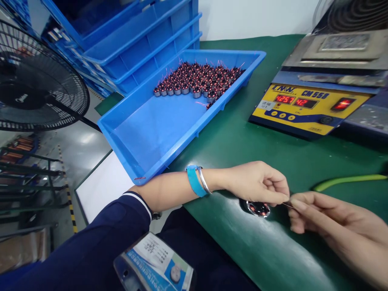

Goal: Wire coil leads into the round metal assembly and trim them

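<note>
My left hand, with a blue wrist strap and a silver bangle on the wrist, reaches across the green bench. Its thumb and finger are pinched together at one end of a thin wire. Meeting it from the right, my right hand pinches the same fine wire, with its other fingers curled. Just below my left hand, a small round motor stator with copper windings and a shiny rim lies on the bench, partly covered by that hand. Whether the wire joins the stator cannot be seen.
A blue tray holds many copper-wound stators at its far end. Stacked blue crates stand behind it. A yellow CM 558 control unit sits at back right, near a green-handled tool. A black fan is at left.
</note>
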### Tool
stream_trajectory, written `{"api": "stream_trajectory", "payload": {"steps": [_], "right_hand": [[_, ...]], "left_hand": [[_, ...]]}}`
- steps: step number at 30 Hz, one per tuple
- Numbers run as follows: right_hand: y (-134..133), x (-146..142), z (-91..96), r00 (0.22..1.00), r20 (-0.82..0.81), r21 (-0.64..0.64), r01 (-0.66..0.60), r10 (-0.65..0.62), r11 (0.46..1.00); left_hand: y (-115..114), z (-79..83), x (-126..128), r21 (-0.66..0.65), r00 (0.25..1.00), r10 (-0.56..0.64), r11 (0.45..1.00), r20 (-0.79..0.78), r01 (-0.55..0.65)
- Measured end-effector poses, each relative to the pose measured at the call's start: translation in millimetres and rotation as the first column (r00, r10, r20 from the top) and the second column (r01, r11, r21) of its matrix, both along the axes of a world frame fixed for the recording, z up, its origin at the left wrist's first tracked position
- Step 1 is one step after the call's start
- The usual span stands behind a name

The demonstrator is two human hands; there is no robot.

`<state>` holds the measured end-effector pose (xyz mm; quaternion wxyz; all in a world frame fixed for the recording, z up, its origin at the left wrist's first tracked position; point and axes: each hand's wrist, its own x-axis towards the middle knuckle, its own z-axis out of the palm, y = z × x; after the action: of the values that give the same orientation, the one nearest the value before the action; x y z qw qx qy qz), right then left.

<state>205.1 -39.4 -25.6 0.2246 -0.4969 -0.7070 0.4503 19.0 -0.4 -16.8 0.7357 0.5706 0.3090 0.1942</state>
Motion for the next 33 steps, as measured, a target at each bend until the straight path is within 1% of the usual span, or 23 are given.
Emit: {"api": "stream_trajectory", "payload": {"steps": [1, 2, 3, 5, 7, 10, 12, 13, 14, 15, 16, 17, 18, 19, 21, 22, 23, 25, 26, 28, 29, 30, 33], "right_hand": [[0, 3, -0.6, 0.996, 0.094, 0.246, -0.015, -0.008, 0.969], [1, 6, -1.0, 0.983, 0.181, 0.506, -0.073, -0.024, 0.86], [1, 9, -1.3, 0.968, 0.248, 0.701, -0.15, -0.041, 0.698], [3, 16, -1.5, 0.934, 0.358, 0.848, -0.327, 0.003, 0.418], [5, 23, -1.8, 0.911, 0.409, 0.861, -0.407, 0.061, 0.306], [6, 26, -2.6, 0.882, 0.464, 0.846, -0.468, 0.08, 0.253], [5, 21, -1.9, 0.891, 0.451, 0.844, -0.446, 0.054, 0.298], [4, 17, -1.0, 0.911, 0.407, 0.818, -0.392, 0.057, 0.422], [4, 12, 0.3, 0.943, 0.324, 0.731, -0.302, 0.077, 0.612], [3, 7, 1.8, 0.973, 0.206, 0.537, -0.201, 0.104, 0.819], [3, 1, 3.4, 0.991, 0.073, 0.25, -0.13, 0.115, 0.959], [2, -3, 4.9, 0.992, -0.044, -0.031, -0.118, 0.116, 0.993], [2, -6, 6.3, 0.986, -0.121, -0.193, -0.138, 0.116, 0.971], [2, -7, 7.3, 0.986, -0.129, -0.205, -0.135, 0.11, 0.969], [1, -5, 8.0, 0.995, 0.041, 0.177, -0.095, 0.089, 0.98], [2, -2, 7.6, 0.986, 0.154, 0.459, -0.123, 0.058, 0.88], [2, 2, 6.7, 0.968, 0.249, 0.68, -0.188, 0.018, 0.708], [4, 11, 3.6, 0.924, 0.382, 0.851, -0.349, -0.006, 0.393], [5, 15, 1.7, 0.906, 0.422, 0.86, -0.406, 0.016, 0.308], [6, 21, -2.2, 0.881, 0.47, 0.852, -0.467, 0.045, 0.237], [6, 22, -3.7, 0.873, 0.484, 0.847, -0.483, 0.052, 0.223], [5, 21, -4.7, 0.881, 0.468, 0.844, -0.467, 0.061, 0.266], [2, 8, -3.2, 0.959, 0.274, 0.729, -0.253, 0.067, 0.636]], "left_hand": [[0, -0.3, 0, -0.02, 1.0, -0.006, 1.0, 0.001, 0.006], [0, -0.8, 0, -0.037, 1.0, -0.007, 0.999, 0.002, 0.007], [1, -1.6, 1, -0.051, 1.0, -0.006, 0.999, 0.002, 0.006], [2, -3.3, 1, -0.071, 1.0, -0.002, 0.997, 0.007, 0.002], [3, -4.7, 1, -0.08, 1.0, 0.0, 0.997, 0.011, 0.001], [3, -5.4, 1, -0.074, 1.0, -0.001, 0.997, 0.017, 0.002], [3, -5.4, 0, -0.048, 1.0, -0.001, 0.999, 0.015, 0.001], [3, -5.4, -1, -0.03, 1.0, -0.006, 1.0, 0.02, 0.007], [3, -5.5, -1, -0.009, 1.0, -0.012, 1.0, 0.027, 0.013], [2, -5.7, -2, 0.011, 0.999, -0.021, 1.0, 0.034, 0.021], [2, -6.0, -2, 0.028, 0.999, -0.031, 0.999, 0.041, 0.03], [2, -6.3, -2, 0.038, 0.998, -0.041, 0.998, 0.046, 0.04], [2, -6.7, -3, 0.042, 0.997, -0.051, 0.998, 0.05, 0.048], [2, -7.0, -2, 0.038, 0.997, -0.056, 0.998, 0.051, 0.054], [3, -7.2, -2, 0.013, 0.997, -0.056, 0.998, 0.048, 0.055], [3, -7.1, -2, -0.004, 0.998, -0.05, 0.999, 0.042, 0.05], [3, -6.9, -2, -0.02, 0.998, -0.043, 0.999, 0.034, 0.043], [4, -6.6, -2, -0.047, 0.999, -0.032, 0.998, 0.024, 0.033], [4, -6.4, -2, -0.059, 0.999, -0.032, 0.998, 0.028, 0.033], [3, -6.1, -2, -0.074, 0.999, -0.029, 0.997, 0.045, 0.032], [3, -5.8, -2, -0.076, 0.998, -0.031, 0.997, 0.048, 0.034], [3, -5.3, -2, -0.072, 0.998, -0.031, 0.997, 0.049, 0.034], [2, -3.2, -2, -0.035, 0.998, -0.036, 0.999, 0.049, 0.038]]}}
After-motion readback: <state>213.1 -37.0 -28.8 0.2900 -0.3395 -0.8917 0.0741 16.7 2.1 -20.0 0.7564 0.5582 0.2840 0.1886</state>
